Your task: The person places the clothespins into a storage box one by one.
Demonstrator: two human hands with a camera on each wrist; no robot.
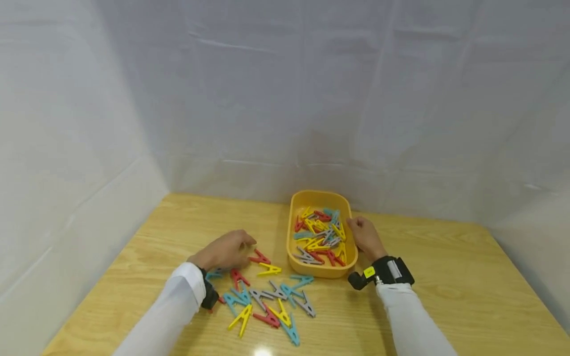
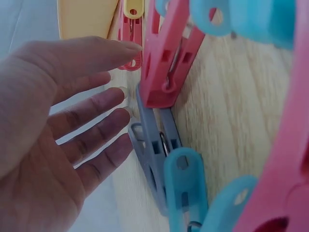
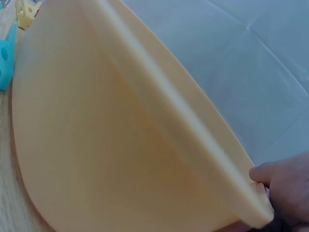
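Yellow tray (image 1: 296,207) approx half full, plenty of pegs (image 1: 267,296) left on counter (image 1: 445,277). Left hand (image 1: 224,249) relaxed, empty; right hand (image 1: 366,236) prob gripping tray rim.

One yellow tub (image 1: 321,198) sits on the wooden surface (image 1: 445,277), at about one o'clock from the loose pile. It is heaped with clothespins too tangled to count exactly, well over a dozen in yellow, red, grey and teal.

Loose clothespins (image 1: 267,296) lie at seven o'clock from the tub, roughly sixteen of them:
- about four red
- about three yellow
- about three grey
- about six teal

Some overlap, so the split by colour is approximate. Two hands are in view, the left hand (image 1: 227,249) and the right hand (image 1: 365,236).
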